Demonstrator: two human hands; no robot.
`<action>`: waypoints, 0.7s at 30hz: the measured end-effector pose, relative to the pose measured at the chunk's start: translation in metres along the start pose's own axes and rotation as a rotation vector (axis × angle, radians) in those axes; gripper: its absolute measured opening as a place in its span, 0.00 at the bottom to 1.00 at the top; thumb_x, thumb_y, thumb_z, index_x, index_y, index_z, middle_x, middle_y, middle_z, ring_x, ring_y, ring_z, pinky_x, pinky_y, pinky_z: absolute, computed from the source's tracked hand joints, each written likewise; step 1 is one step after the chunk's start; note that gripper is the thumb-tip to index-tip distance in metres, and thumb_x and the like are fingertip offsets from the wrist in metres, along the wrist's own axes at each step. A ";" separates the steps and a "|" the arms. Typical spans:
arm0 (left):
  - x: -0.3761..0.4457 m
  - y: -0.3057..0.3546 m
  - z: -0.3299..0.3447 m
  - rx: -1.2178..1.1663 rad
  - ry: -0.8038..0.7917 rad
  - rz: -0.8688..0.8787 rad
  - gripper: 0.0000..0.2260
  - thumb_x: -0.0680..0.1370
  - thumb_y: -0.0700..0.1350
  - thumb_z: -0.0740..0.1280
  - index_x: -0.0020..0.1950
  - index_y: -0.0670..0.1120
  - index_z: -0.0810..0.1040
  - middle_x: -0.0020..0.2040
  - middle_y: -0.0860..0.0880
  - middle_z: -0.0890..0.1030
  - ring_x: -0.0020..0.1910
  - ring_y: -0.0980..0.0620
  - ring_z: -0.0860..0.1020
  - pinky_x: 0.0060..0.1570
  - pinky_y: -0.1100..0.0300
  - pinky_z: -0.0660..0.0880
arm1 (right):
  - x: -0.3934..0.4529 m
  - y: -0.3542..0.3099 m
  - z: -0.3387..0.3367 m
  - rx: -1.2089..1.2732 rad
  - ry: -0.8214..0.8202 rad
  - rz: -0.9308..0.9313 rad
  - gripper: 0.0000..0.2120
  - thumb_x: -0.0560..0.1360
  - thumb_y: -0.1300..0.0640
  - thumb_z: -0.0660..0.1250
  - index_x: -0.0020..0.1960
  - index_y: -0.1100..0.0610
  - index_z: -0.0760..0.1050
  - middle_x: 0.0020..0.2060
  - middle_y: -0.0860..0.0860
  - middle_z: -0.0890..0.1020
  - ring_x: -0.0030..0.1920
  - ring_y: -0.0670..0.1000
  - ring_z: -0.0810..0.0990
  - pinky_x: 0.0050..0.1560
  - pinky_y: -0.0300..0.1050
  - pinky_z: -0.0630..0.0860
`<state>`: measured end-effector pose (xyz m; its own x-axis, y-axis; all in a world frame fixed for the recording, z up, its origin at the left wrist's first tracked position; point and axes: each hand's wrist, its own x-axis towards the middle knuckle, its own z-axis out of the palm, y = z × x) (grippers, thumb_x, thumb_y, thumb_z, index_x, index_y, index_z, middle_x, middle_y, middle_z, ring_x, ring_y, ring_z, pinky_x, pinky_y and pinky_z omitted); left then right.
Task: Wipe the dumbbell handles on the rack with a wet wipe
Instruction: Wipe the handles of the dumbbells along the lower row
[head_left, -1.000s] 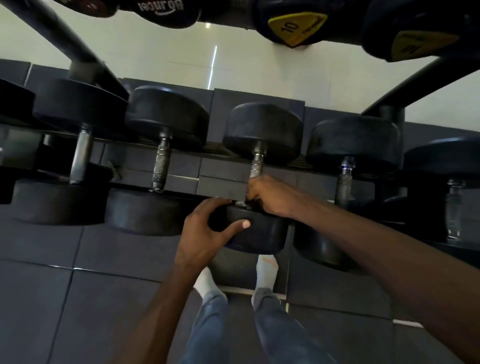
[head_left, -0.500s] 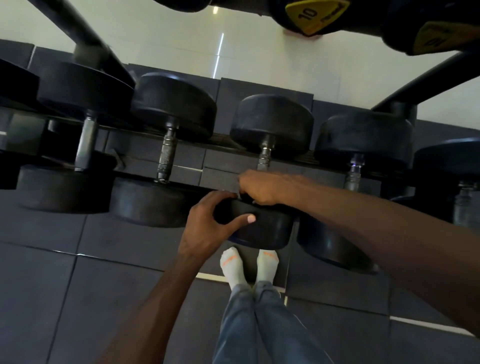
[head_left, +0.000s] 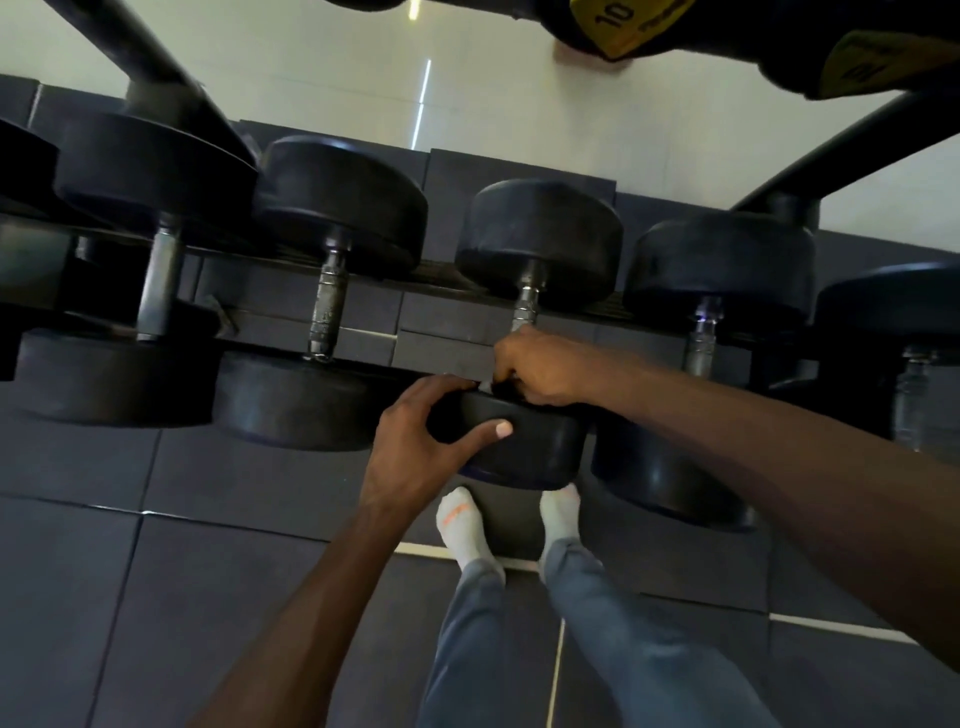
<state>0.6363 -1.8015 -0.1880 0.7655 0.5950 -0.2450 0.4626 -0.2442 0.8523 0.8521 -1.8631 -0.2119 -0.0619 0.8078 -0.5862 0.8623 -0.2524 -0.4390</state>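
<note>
We observe a row of black rubber-headed dumbbells lying across the lower tier of a rack, handles running near to far. The third dumbbell from the left is the one being attended to. The left hand clasps the rim of its near head, thumb across the near face and fingers curled over the far edge. The right hand is closed around the near end of that dumbbell's knurled handle, just beyond the near head; only the far part of the handle shows bare. A small pale scrap, apparently the wet wipe, shows under the right hand's fingers, between the two hands. We cannot tell how much of it wraps the handle.

To the left, the neighbouring dumbbell's handle is uncovered. At upper right, a yellow label marked "10" faces us from the upper tier. Below, on dark floor tiles, stand the person's feet in white socks and blue jeans.
</note>
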 end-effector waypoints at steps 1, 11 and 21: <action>-0.001 0.000 0.000 0.001 0.001 0.001 0.27 0.70 0.66 0.76 0.62 0.52 0.80 0.58 0.59 0.80 0.59 0.62 0.78 0.58 0.61 0.78 | -0.005 0.002 0.000 0.022 0.006 -0.014 0.13 0.67 0.55 0.60 0.44 0.52 0.82 0.37 0.53 0.82 0.39 0.56 0.82 0.41 0.55 0.82; 0.001 0.003 0.002 0.000 0.026 -0.018 0.28 0.69 0.65 0.76 0.63 0.51 0.81 0.60 0.58 0.80 0.60 0.65 0.77 0.61 0.60 0.78 | -0.002 -0.025 -0.017 -0.051 -0.006 0.031 0.08 0.78 0.60 0.66 0.55 0.58 0.82 0.51 0.55 0.80 0.51 0.56 0.80 0.50 0.49 0.79; -0.002 0.003 0.004 -0.044 0.027 -0.040 0.26 0.69 0.62 0.78 0.63 0.52 0.81 0.60 0.58 0.80 0.60 0.62 0.78 0.60 0.58 0.79 | -0.049 0.018 0.030 0.483 0.374 0.216 0.06 0.72 0.65 0.76 0.46 0.57 0.86 0.42 0.51 0.87 0.43 0.46 0.85 0.49 0.47 0.81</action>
<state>0.6384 -1.8069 -0.1867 0.7339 0.6244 -0.2675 0.4723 -0.1861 0.8616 0.8557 -1.9227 -0.2117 0.3418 0.8211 -0.4571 0.5074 -0.5706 -0.6457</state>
